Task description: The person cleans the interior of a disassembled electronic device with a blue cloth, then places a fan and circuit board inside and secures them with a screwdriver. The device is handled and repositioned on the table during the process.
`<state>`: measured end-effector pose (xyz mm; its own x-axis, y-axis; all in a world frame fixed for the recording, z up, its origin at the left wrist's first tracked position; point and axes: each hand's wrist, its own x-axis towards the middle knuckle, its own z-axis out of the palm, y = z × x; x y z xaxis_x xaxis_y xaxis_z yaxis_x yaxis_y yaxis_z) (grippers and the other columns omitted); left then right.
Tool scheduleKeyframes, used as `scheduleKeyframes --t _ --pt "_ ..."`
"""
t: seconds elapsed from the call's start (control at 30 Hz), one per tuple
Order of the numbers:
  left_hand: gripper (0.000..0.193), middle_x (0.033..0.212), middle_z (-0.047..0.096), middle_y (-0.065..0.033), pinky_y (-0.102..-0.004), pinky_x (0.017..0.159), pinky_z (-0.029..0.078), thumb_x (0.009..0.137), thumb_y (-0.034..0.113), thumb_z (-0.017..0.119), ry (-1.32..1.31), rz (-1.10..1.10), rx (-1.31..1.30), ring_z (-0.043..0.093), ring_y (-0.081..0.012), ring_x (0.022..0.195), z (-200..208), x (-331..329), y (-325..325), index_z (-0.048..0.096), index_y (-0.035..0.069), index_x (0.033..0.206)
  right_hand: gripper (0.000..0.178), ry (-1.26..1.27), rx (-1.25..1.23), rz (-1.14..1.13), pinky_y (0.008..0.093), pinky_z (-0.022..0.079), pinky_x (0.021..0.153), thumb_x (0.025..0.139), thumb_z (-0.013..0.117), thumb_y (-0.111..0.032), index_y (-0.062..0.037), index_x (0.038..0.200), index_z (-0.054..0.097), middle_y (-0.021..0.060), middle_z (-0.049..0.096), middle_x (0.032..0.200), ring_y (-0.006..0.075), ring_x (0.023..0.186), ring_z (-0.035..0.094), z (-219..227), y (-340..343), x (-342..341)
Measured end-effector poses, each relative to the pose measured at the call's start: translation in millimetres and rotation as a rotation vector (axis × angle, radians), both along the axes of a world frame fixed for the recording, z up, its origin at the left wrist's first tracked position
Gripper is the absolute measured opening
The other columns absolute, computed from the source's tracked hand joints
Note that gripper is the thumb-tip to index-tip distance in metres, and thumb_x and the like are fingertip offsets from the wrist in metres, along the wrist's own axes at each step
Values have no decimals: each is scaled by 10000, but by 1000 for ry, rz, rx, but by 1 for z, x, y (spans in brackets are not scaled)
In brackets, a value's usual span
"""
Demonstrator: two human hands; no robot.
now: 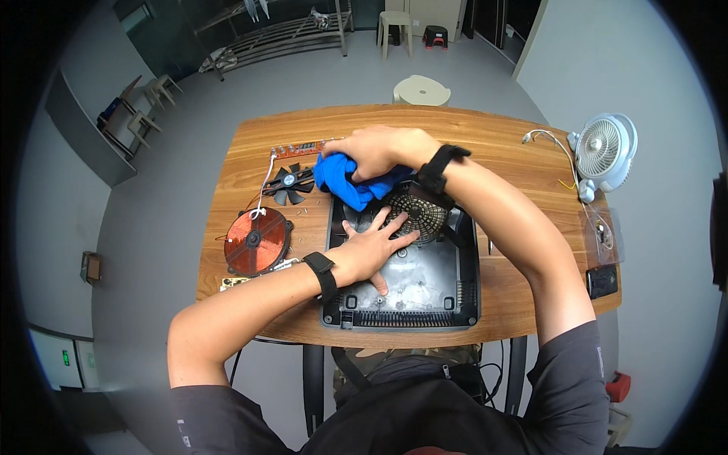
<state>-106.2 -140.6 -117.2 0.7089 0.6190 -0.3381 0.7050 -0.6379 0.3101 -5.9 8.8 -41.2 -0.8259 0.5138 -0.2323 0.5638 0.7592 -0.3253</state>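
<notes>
Table (516, 280), left end: round copper-coloured coil (274, 241) with black hub; behind it, black fan (290, 184). Further back, red circuit board (284, 151).

Blue cloth (340, 176): bunched at the rear-left part of the black housing (425, 282), extending past its edge.

Left hand (365, 252): palm down, fingers spread wide, pressed flat on the housing; fingertips reach the round grille (418, 218). Grasps nothing.

Right hand (378, 150): above and behind the left, fingers curled down and clamped on the cloth. The 2 hands are apart from each other.

Housing: lies flat at the table's near edge, in front of the person, ribbed strip nearest the body.

Right end: white desk fan (607, 152); nearer, a dark flat object (602, 281), kind unclear.
</notes>
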Motion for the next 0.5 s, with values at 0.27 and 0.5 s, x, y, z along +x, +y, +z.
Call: scheduleKeyframes --t 0.27,0.5 --pt "1303 1680 136 -133 -890 928 354 475 344 970 -1 7 8 93 -457 1536 -3 -2 -3 304 261 1591 820 4 -74 27 498 518 930 808 770 -242 -192 1500 333 273 690 1115 456 1069 657 -33 6 3" --pt "1310 1689 115 -132 -901 943 323 484 335 965 13 13 -31 97 -472 1533 3 0 -2 281 264 1600 799 57 -111 -4 505 527 898 814 766 -181 -182 1492 343 268 689 1097 456 1058 657 -34 1 8"
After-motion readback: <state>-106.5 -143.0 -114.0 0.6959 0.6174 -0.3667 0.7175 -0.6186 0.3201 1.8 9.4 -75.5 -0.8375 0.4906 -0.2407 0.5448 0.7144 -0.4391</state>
